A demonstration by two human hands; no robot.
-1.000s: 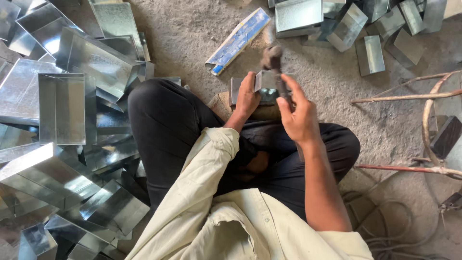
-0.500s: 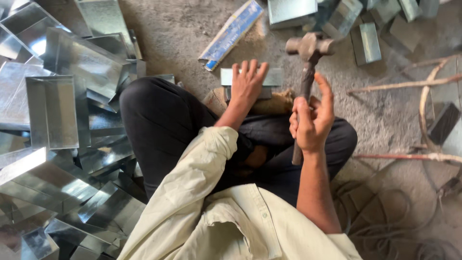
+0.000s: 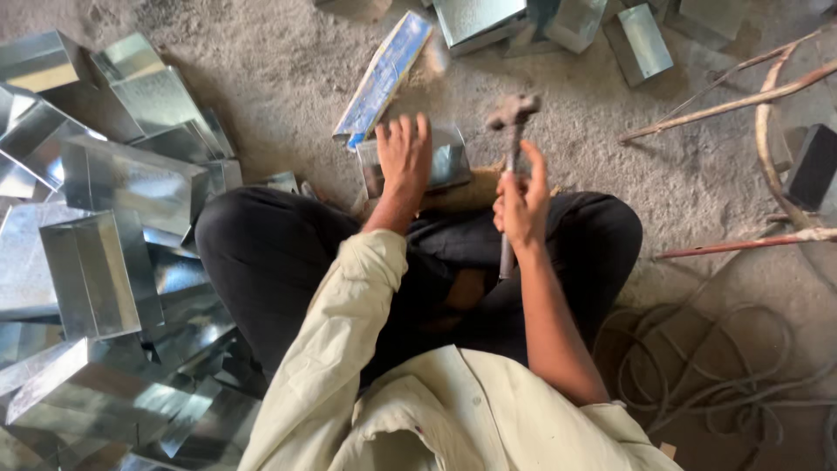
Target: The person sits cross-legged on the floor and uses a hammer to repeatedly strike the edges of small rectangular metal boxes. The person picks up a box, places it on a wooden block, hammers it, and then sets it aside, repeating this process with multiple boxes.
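Hammer head [image 3: 513, 112] blurs in motion; left hand [image 3: 404, 157] covers most of the small metal piece [image 3: 449, 161]; sheet-metal boxes [image 3: 96, 270] run off the left edge; cable coil [image 3: 697, 366] is cropped at right.

Sheet-metal workshop (folded boxes [image 3: 96, 270], hammer [image 3: 513, 113])

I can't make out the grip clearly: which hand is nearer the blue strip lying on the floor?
Left. The left hand rests on the metal piece just beside the blue strip; the right hand holds the hammer farther off.

Bare floor [image 3: 288, 78] ahead; metal boxes [image 3: 113, 253] (piled) block left.
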